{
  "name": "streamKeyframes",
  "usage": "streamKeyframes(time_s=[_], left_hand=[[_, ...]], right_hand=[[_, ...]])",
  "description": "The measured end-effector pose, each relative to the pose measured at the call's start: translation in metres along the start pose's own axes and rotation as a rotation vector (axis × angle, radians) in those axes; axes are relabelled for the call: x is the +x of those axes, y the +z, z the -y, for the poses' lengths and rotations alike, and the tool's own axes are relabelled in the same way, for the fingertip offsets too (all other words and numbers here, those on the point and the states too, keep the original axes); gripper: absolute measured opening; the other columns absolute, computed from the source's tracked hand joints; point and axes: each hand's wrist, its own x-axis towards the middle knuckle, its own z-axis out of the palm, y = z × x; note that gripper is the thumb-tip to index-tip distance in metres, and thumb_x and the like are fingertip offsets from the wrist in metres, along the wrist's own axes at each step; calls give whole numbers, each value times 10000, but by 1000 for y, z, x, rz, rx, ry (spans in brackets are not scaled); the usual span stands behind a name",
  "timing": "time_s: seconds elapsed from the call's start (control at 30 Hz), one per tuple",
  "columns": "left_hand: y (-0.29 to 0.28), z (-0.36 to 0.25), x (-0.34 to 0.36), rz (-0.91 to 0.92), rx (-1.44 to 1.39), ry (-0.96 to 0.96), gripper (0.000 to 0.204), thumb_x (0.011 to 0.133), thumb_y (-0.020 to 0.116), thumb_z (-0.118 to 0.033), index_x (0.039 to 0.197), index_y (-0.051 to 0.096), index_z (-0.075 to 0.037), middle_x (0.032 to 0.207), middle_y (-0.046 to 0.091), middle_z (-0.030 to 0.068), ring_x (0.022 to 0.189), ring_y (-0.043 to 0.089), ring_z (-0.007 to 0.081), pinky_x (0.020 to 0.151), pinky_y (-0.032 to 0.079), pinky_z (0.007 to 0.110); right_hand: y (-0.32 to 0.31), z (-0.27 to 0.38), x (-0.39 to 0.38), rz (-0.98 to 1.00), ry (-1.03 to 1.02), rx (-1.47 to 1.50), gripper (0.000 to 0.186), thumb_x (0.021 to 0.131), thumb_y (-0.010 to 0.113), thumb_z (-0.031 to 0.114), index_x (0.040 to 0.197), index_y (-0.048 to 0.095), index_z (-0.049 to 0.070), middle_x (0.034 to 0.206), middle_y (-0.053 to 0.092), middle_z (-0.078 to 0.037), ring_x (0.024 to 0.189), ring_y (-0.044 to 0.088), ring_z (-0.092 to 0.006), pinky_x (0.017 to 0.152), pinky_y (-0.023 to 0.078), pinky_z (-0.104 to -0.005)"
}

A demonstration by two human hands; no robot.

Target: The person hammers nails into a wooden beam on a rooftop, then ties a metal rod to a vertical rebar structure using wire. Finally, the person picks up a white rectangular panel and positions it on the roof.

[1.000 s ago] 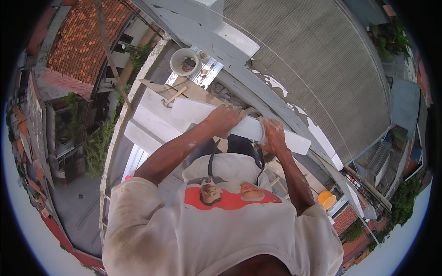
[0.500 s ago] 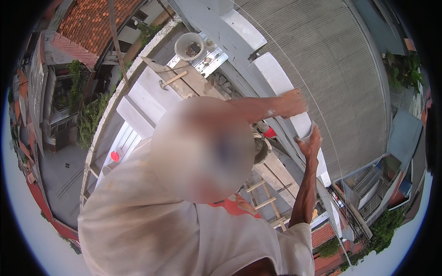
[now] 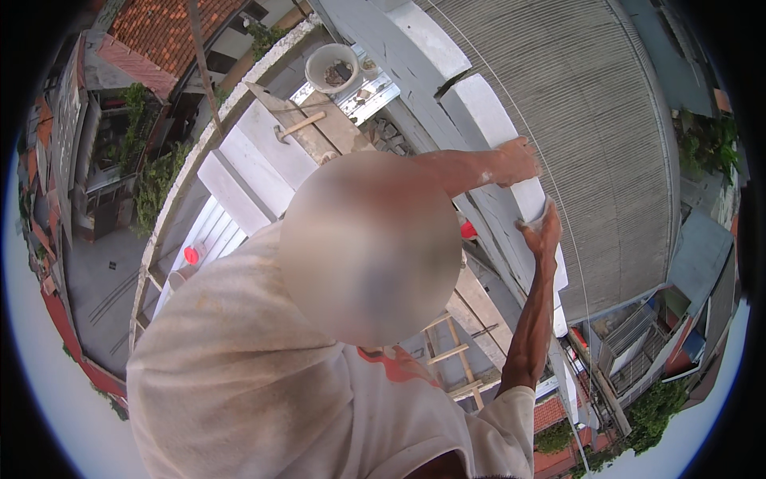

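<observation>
A long white building block (image 3: 483,108) lies on top of the grey wall (image 3: 415,88) at my right. My left hand (image 3: 519,162) grips it from above, with the fingertips over its far edge. Lower down, my right hand (image 3: 542,229) clasps the same row, thumb on the near side and fingers across the top. Whether the white stretch below my right hand belongs to the same block I cannot tell. Another white block (image 3: 431,40) sits farther along the wall, with a narrow dark gap between. A blurred round patch hides my left upper arm and the middle of the scene.
A taut string (image 3: 550,180) runs along the wall's outer side, beside a corrugated roof (image 3: 598,136). A hammer (image 3: 302,126) rests on planks (image 3: 339,132). White blocks (image 3: 231,188) are stacked at left. A bucket (image 3: 331,70) stands beyond, and a wooden ladder (image 3: 451,355) shows below.
The view has shifted slightly. Both hands keep their hold on the white block, with little visible movement against it. A grey mortar tub beside the planks is now hidden by the blurred patch.
</observation>
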Motion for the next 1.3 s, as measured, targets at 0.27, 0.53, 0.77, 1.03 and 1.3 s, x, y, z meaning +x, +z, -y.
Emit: streamKeyframes(time_s=[0.27,0.53,0.77,1.03,1.3], left_hand=[[-2,10,-9,4,15,-24,592,806,848,-204,1364,649,-189,1349,665,6,1316,577,242,1103,402,448],[-13,11,-8,17,-40,1,647,738,883,-146,1343,652,-168,1296,686,31,1274,609,241,1108,424,447],[-22,66,-31,1,17,-58,842,700,886,-51,1464,555,-177,1403,641,51,1336,585,258,1125,426,483],[-31,128,-65,22,122,-178,833,738,840,-2,1489,524,-176,1427,620,54,1372,561,259,1168,410,495],[-27,129,-65,26,56,-192,805,765,816,1,1493,518,-172,1441,612,56,1396,543,263,1199,385,498]], right_hand=[[7,10,16,90,58,16,938,609,955,141,1431,531,-19,1317,654,-238,1218,640,-416,1075,499,-500],[21,-24,19,27,-49,-45,956,620,944,173,1457,510,15,1346,634,-236,1261,608,-424,1099,483,-488],[19,-34,40,125,-35,-101,1034,594,940,221,1500,477,39,1417,602,-238,1334,568,-420,1130,471,-479],[21,-36,31,62,-11,-156,1015,622,958,218,1506,497,32,1497,555,-242,1414,509,-413,1234,382,-481],[14,-33,34,102,-35,-146,1019,613,954,237,1498,478,66,1454,578,-228,1374,544,-394,1174,444,-480]])
